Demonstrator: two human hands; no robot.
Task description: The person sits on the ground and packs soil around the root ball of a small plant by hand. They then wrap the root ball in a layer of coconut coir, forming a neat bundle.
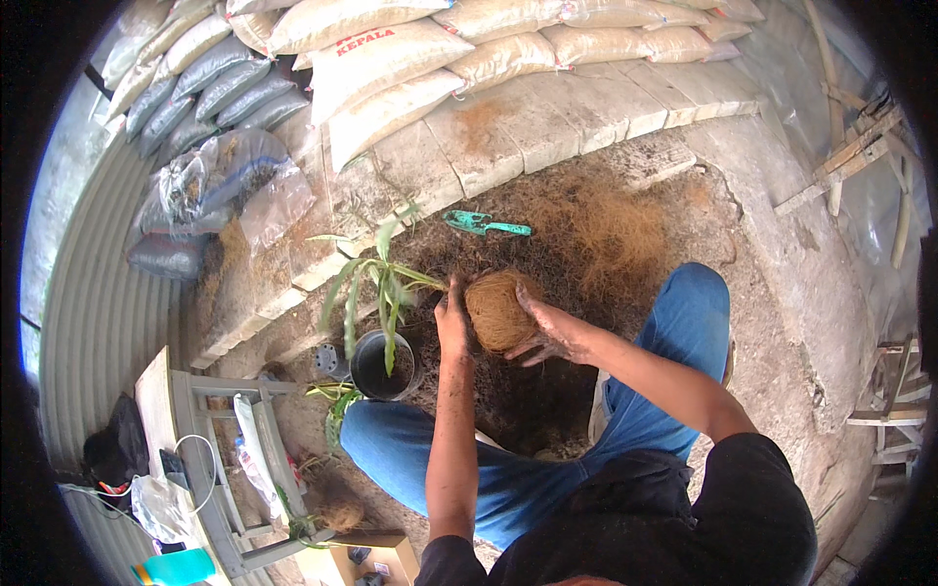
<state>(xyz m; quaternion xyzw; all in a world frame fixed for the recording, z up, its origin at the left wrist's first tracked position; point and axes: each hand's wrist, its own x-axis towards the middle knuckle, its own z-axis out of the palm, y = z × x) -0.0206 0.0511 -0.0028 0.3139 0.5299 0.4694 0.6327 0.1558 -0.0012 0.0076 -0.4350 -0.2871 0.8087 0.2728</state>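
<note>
Between my hands is a round root ball [500, 313] wrapped in brown coconut fibre. From its left side a leafy plant [383, 276] sticks out sideways, its long narrow green leaves pointing left. My left hand [452, 320] grips the ball where the stem meets it. Against the ball's right side lies my right hand [553, 334], soil-stained, its fingers spread around it. Just left of my left forearm stands a black plastic pot [405, 376]. Above the ball, a green hand trowel [487, 224] lies on the dark soil.
Loose coconut fibre [611, 234] covers the ground to the upper right, with dark soil [523, 391] between my legs. Filled sacks [391, 68] are stacked on a concrete ledge [503, 146] at the back. A wooden bench [220, 469] and cardboard box [391, 557] stand lower left.
</note>
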